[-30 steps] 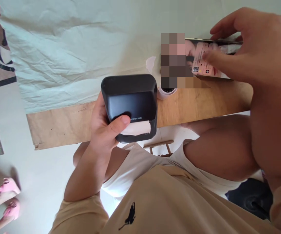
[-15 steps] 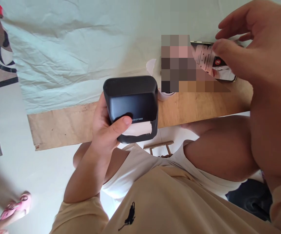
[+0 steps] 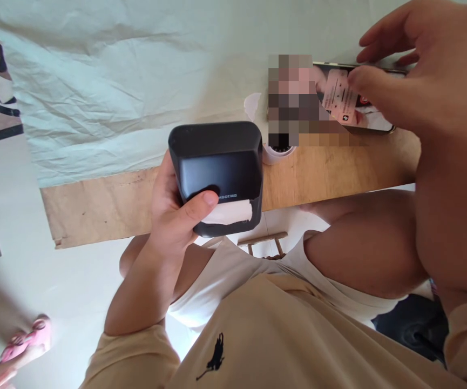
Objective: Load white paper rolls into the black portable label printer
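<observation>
My left hand (image 3: 176,216) is wrapped round a black label printer (image 3: 219,173), thumb across its front. A white strip of paper (image 3: 231,212) shows at the printer's lower slot, partly under the thumb. My right hand (image 3: 403,81) hovers over a smartphone (image 3: 340,92) lying on the table, thumb and fingers apart and nothing between them. The thumb tip overlaps the lit screen; I cannot tell whether it touches. Part of the phone is blurred out by a mosaic.
A small white round object (image 3: 279,155) with a dark inside stands beside the printer. Near it lies a torn white scrap (image 3: 251,106). Pale green cloth (image 3: 115,97) covers most of the wooden table (image 3: 99,210). A foot in a pink sandal (image 3: 39,332) is at lower left.
The view has shifted slightly, and more of the white round object shows. My right thumb is a little further left over the phone screen. The left hand keeps its hold on the printer.
</observation>
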`<state>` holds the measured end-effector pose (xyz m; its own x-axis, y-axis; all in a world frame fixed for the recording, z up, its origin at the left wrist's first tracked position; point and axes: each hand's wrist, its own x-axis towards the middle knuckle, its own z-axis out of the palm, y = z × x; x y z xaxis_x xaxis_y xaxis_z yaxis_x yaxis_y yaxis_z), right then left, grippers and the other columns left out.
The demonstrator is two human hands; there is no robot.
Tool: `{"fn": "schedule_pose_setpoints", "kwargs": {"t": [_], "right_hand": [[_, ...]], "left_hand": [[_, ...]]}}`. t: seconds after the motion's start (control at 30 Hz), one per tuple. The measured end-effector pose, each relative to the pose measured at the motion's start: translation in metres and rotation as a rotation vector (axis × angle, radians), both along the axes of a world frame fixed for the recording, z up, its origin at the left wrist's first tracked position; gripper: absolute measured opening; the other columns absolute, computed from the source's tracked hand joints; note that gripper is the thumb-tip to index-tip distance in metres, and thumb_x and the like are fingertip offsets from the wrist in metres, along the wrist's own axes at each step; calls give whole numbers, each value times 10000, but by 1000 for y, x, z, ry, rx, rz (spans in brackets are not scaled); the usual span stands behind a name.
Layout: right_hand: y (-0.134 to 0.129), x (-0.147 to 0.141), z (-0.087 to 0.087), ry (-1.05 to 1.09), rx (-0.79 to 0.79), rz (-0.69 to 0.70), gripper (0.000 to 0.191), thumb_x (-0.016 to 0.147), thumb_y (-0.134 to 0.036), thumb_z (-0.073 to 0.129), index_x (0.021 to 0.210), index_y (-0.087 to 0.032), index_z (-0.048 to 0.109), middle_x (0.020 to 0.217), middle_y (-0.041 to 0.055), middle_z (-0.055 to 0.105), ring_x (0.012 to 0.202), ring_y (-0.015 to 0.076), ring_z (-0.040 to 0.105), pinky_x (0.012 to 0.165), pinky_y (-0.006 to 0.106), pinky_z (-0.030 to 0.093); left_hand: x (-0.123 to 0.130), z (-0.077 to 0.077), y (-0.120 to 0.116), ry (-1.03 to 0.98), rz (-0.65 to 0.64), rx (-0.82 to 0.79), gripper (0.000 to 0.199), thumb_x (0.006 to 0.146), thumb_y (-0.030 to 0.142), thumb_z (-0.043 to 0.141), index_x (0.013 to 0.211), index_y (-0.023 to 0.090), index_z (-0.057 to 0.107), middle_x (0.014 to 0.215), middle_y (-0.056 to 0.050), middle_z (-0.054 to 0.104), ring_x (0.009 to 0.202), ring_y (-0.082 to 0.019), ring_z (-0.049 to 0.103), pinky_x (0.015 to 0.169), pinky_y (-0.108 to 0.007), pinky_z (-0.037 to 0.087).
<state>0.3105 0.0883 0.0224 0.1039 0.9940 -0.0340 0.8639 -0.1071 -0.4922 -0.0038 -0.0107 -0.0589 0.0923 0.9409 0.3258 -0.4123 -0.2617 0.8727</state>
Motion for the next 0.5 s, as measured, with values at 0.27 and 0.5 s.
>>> {"fn": "schedule_pose_setpoints", "kwargs": {"t": [0.27, 0.5], "right_hand": [[4, 21, -10, -195, -68, 378, 963, 683, -546, 934, 1550, -435, 531, 1517, 32, 599, 1462, 386, 537, 1277, 659, 423], [12, 25, -18, -162, -74, 282, 1008, 642, -514, 925, 1563, -444, 522, 1526, 59, 597, 1430, 389, 563, 1194, 632, 453]], "left_hand": [[-1, -2, 0, 61, 4, -6, 599, 872, 331, 769, 1453, 194, 719, 1153, -110, 778, 894, -226, 769, 695, -328, 662], [-2, -4, -5, 32, 21, -52, 565, 892, 377, 775, 1433, 221, 728, 1138, -115, 791, 873, -232, 755, 686, -330, 639]]}}
